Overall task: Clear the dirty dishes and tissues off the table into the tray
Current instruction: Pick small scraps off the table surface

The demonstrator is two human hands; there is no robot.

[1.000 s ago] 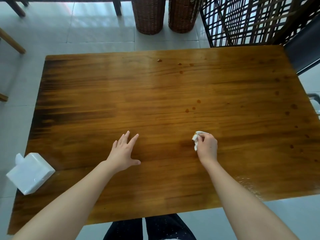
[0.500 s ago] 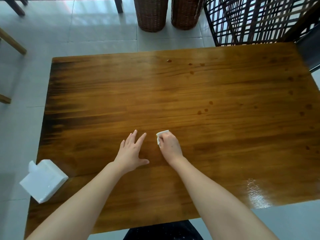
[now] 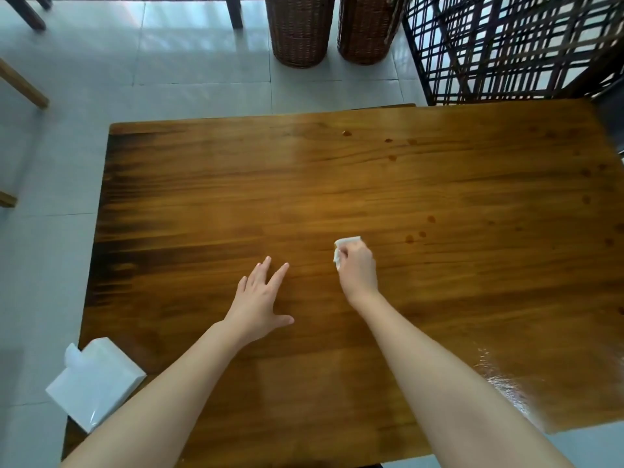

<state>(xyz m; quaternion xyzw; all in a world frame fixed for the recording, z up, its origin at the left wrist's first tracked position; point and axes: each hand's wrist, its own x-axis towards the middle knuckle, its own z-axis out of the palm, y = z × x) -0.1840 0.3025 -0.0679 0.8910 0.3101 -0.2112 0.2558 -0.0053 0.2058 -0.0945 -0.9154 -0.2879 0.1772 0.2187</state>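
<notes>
Curled fingers of the right hand (image 3: 359, 268) clamp a small white tissue (image 3: 347, 241). The wad is pressed down against the wooden table (image 3: 472, 298), a little right of the table's middle. Only the tissue's far edge and left side show beyond the knuckles; the rest is hidden under the hand.

Left hand (image 3: 260, 298): spread flat on the tabletop, palm down, fingers straight and slightly fanned, thumb out to the right. It holds nothing. It lies to the left of the right hand and a bit nearer the person, apart from it.

Dark drops (image 3: 409, 238) sit on the wood just right of the tissue, not touching it. More spots (image 3: 391, 158) are scattered toward the far edge, and others along the right side. A wet, glossy patch (image 3: 506, 383) shines near the table's near right corner, beside the right forearm.

White tissue pack (image 3: 94, 380): at the near left corner, turned at an angle and overhanging the table edge, with one sheet sticking up from its top.

Beyond the table is a pale tiled floor (image 3: 50, 231). Two tall wicker baskets (image 3: 299, 32) stand side by side past the far edge. A dark lattice screen (image 3: 513, 45) stands at the far right corner. Wooden furniture legs (image 3: 23, 84) show at the left.
</notes>
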